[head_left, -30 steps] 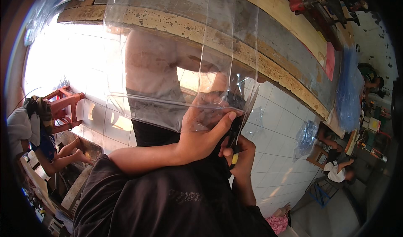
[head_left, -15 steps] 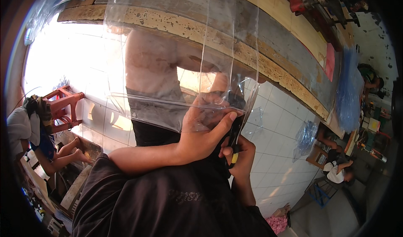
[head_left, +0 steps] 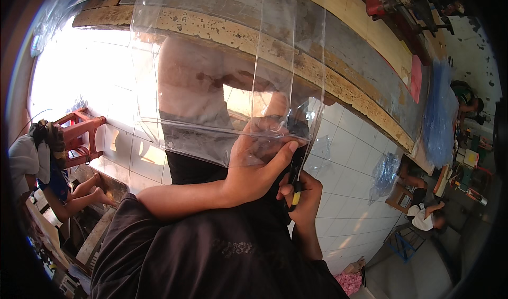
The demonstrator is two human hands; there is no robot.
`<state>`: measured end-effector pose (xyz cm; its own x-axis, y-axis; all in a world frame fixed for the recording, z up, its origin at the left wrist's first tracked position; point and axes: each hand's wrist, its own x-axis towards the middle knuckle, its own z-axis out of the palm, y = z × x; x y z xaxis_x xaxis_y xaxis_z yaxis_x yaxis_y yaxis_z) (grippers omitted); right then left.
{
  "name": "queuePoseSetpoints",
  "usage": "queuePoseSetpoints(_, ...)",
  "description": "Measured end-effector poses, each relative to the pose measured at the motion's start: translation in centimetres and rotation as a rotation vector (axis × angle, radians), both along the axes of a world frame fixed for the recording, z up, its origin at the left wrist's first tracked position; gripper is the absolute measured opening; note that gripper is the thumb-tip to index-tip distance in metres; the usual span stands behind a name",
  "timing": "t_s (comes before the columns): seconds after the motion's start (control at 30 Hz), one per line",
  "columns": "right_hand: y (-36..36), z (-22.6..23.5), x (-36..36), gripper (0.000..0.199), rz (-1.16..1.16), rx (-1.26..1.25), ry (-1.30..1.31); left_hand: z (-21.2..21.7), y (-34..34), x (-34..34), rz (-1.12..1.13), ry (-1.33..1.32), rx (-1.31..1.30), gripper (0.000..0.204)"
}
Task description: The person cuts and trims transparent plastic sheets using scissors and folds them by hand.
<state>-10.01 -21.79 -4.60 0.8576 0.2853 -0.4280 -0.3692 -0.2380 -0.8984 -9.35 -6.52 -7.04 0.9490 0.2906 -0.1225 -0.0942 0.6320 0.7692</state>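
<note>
A clear plastic sheet (head_left: 193, 132) with folded seams hangs from the workbench edge down over my lap. My left hand (head_left: 259, 156) pinches its lower right part, the thumb on top and the fingers showing through the film. Just below, my right hand (head_left: 304, 196) grips scissors (head_left: 295, 193) with black and yellow handles. Their dark blades point up toward the sheet's right corner, next to my left fingertips. Whether the blades are parted there is hard to make out through the glare.
A worn grey workbench (head_left: 227, 13) with a chipped edge crosses ahead. At left stands a red plastic stool (head_left: 82, 135) beside another person's legs (head_left: 84, 201). Blue plastic film (head_left: 439, 116) hangs at the right, and another person (head_left: 423, 217) sits beyond on the tiled floor's far side.
The sheet's right edge has shifted slightly beside the scissors, with a small flap now standing up there. Both hands keep nearly the same place and grip.
</note>
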Motion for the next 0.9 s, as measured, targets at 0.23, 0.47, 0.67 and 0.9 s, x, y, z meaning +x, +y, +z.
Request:
queuePoseSetpoints(0.23, -0.05, 0.01, -0.06, 0.011, -0.005, -0.043, 0.015, 0.04, -0.11, -0.01, 0.018, -0.003, -0.010, 0.031)
queuePoseSetpoints(0.47, -0.12, -0.04, 0.04, 0.010, 0.006, -0.062, -0.004, 0.12, -0.15, 0.07, 0.024, 0.016, -0.007, 0.029)
queuePoseSetpoints(0.67, -0.06, -0.15, 0.04, 0.010, -0.004, -0.059, -0.009, 0.26, -0.13, 0.07, 0.032, 0.020, 0.003, 0.029)
queuePoseSetpoints(0.9, -0.25, -0.30, 0.01, 0.009, 0.002, -0.075, -0.013, 0.10, 0.00, 0.00, -0.002, 0.012, -0.039, 0.031)
